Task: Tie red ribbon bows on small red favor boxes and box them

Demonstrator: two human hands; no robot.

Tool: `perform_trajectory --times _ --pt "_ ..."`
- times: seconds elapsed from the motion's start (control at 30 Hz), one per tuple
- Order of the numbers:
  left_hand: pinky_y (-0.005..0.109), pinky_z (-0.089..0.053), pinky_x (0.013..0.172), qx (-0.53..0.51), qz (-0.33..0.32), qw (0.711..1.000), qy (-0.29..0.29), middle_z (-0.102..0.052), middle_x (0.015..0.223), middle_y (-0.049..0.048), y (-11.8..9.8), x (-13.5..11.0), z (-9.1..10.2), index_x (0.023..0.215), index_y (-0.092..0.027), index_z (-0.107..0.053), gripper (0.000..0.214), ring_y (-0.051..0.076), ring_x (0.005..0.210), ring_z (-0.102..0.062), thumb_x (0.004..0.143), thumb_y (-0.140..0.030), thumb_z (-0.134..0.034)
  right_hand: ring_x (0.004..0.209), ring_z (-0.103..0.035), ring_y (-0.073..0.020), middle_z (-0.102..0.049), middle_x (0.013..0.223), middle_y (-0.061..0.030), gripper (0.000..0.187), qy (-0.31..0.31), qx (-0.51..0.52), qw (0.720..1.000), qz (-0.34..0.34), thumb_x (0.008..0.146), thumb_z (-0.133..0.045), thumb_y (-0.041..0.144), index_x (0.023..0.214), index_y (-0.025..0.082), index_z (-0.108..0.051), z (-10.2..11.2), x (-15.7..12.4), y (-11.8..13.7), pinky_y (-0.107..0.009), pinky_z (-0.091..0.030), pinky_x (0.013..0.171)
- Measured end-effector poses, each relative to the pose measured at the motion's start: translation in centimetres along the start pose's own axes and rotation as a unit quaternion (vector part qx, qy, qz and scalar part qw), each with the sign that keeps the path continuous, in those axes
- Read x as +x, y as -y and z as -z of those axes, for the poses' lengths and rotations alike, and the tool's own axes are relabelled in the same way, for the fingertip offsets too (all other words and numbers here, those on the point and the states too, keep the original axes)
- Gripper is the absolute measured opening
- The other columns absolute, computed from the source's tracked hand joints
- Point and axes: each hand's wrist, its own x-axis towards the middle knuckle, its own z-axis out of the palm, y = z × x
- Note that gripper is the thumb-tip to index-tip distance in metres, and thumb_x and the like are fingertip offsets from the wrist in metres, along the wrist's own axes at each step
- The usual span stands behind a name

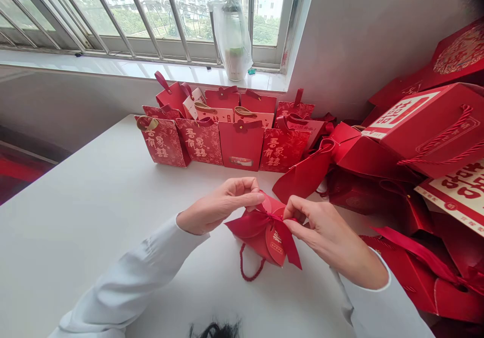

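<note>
A small red gift bag (260, 237) lies on the white table (94, 217) in front of me. It has a red ribbon (251, 223) tied across its top, a round red tag (276, 240) and a red cord handle (251, 272). My left hand (219, 204) pinches the ribbon at the bag's upper left. My right hand (325, 232) pinches the ribbon at the knot on the right. Both hands are closed on the ribbon.
Rows of upright red gift bags (230, 136) stand at the table's far edge below the window sill. A heap of larger red bags and boxes (416, 177) fills the right side. A plastic-wrapped jar (234, 41) stands on the sill.
</note>
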Motion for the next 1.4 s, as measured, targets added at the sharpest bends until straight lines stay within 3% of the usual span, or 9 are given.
perform_trajectory --times 0.77,1.07,1.27,1.4 --pt "0.027 -0.018 0.053 0.097 0.024 0.993 -0.058 -0.032 0.061 -0.0047 0.10 -0.23 -0.37 0.066 -0.018 -0.036 0.030 0.009 0.057 -0.025 0.087 -0.033 -0.052 0.053 -0.041 -0.0090 -0.047 0.061 0.0070 0.016 0.007 0.021 0.999 0.023 0.082 -0.045 0.012 0.068 0.021 -0.044 -0.19 -0.05 0.18 -0.022 -0.026 0.048" --pt "0.026 -0.018 0.053 0.121 0.034 0.991 -0.053 -0.030 0.061 -0.0051 0.09 -0.26 -0.46 0.067 -0.018 -0.034 0.031 0.009 0.056 -0.023 0.089 -0.035 -0.050 0.050 -0.039 -0.0091 -0.045 0.057 0.0068 0.016 0.014 0.019 1.000 0.019 0.083 -0.045 0.015 0.067 0.020 -0.043 -0.05 -0.16 0.27 -0.023 -0.024 0.047" --pt "0.025 -0.021 0.053 0.133 0.009 0.989 -0.059 -0.034 0.063 -0.0051 0.02 -0.31 -0.59 0.068 -0.018 -0.036 0.031 0.009 0.058 -0.027 0.090 -0.037 -0.049 0.052 -0.042 -0.0096 -0.048 0.059 0.0066 0.017 0.008 0.001 1.000 0.019 0.084 -0.045 0.016 0.068 0.021 -0.043 0.01 -0.16 0.25 -0.022 -0.028 0.048" --pt "0.023 -0.027 0.058 0.113 0.018 0.992 -0.057 -0.042 0.069 -0.0046 -0.10 -0.35 -0.17 0.084 -0.019 -0.044 0.022 0.009 0.063 -0.034 0.088 -0.039 -0.053 0.058 -0.051 -0.0122 -0.056 0.068 0.0047 0.006 -0.022 -0.021 1.000 0.005 0.085 -0.048 0.021 0.080 0.022 -0.050 0.35 -0.21 0.03 -0.023 -0.036 0.051"
